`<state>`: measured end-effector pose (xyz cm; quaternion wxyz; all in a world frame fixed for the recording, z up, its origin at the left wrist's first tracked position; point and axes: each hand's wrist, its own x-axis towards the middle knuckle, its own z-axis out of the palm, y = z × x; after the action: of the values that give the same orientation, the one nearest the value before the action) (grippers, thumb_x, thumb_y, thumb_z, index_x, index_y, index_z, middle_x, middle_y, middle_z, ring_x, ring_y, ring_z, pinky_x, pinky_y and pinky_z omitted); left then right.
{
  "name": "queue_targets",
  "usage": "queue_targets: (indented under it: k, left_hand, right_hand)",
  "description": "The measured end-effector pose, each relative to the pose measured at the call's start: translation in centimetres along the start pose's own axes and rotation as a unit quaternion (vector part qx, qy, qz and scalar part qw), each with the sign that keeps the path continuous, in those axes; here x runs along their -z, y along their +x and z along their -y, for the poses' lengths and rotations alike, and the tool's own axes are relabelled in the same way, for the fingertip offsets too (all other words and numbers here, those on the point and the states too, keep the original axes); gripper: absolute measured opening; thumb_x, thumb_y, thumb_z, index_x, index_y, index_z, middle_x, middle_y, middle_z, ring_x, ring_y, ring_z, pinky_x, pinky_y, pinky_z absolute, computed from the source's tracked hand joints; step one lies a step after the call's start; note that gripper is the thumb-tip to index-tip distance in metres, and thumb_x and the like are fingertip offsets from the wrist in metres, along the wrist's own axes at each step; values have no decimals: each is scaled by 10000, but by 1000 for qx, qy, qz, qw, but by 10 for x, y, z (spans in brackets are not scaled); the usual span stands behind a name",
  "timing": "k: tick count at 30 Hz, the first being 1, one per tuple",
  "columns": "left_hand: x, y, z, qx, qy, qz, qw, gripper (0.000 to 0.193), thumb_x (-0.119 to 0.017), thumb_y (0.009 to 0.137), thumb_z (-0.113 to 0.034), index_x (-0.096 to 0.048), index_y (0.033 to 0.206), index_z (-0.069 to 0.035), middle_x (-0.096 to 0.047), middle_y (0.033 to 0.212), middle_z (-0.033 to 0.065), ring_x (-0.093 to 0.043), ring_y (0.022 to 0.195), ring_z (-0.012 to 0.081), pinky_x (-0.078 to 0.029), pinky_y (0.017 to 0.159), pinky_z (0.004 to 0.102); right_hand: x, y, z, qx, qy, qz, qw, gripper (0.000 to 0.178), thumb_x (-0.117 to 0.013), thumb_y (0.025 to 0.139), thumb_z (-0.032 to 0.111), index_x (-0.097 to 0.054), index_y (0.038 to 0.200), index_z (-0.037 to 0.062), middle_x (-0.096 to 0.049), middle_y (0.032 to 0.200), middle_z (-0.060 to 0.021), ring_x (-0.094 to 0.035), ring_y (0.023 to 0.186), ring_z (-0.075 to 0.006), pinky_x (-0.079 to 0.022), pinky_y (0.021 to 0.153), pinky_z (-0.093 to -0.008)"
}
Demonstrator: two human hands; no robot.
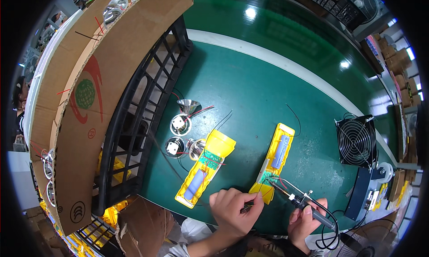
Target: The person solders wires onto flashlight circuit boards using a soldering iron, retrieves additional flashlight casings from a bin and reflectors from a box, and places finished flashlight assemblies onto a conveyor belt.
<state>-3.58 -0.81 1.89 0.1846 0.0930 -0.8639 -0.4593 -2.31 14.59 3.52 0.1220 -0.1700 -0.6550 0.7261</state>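
My right hand [306, 220] grips a soldering iron [318, 216] with a curved metal tube along its front. Its tip is at the small green circuit board [267, 177] in a yellow plastic housing [276, 143], which also holds a blue cylindrical battery [280, 152]. Beside this housing's lower end, my left hand [234, 211] is closed in a pinch; what is between the fingertips is too small to make out. Further left lies a second yellow housing [220, 143] with its own board [210, 159], blue battery [195, 185] and loose wires.
Several shiny reflector cups [188, 106] with wires lie left of the housings. A black plastic crate [134, 118] and a cardboard box [96, 91] stand along the left. A black fan [356, 141] and a dark blue device [359, 192] with a spool [385, 172] are at right.
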Motion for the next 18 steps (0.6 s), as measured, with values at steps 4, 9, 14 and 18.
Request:
queue_targets:
  k: [4, 9, 14, 18]
  left_hand:
    - [-2, 1, -1, -2, -1, -8, 1000, 168, -735, 603, -63, -581, 638, -120, -417, 536, -27, -374, 490, 132, -251, 560, 298]
    - [-2, 0, 0, -1, 2, -9, 1000, 168, -733, 600, -60, -581, 636, -120, -415, 536, -24, -373, 491, 134, -251, 561, 298]
    - [-1, 0, -1, 4, 4, -10, 1000, 168, -733, 600, -58, -581, 636, -119, -411, 540, -23, -371, 496, 136, -252, 561, 299]
    - [-2, -1, 1, 2, 5, -6, 1000, 165, -734, 602, -60, -585, 640, -118, -409, 545, -24, -372, 501, 137, -253, 560, 299]
  right_hand:
    - [-4, 1, -2, 21, -4, -16, 1000, 319, -628, 800, 242, -366, 857, 69, -443, 535, -33, -389, 352, -68, -327, 314, -163]
    - [-6, 2, 0, 12, -8, -10, 1000, 327, -635, 795, 246, -365, 854, 72, -445, 535, -32, -391, 353, -67, -331, 316, -162]
    - [-6, 0, 2, 10, -14, -15, 1000, 328, -636, 792, 248, -364, 855, 76, -445, 538, -31, -399, 361, -64, -338, 323, -159]
    - [5, 1, 1, 14, 4, -10, 1000, 340, -639, 789, 237, -352, 855, 66, -451, 589, -39, -418, 380, -75, -348, 332, -168]
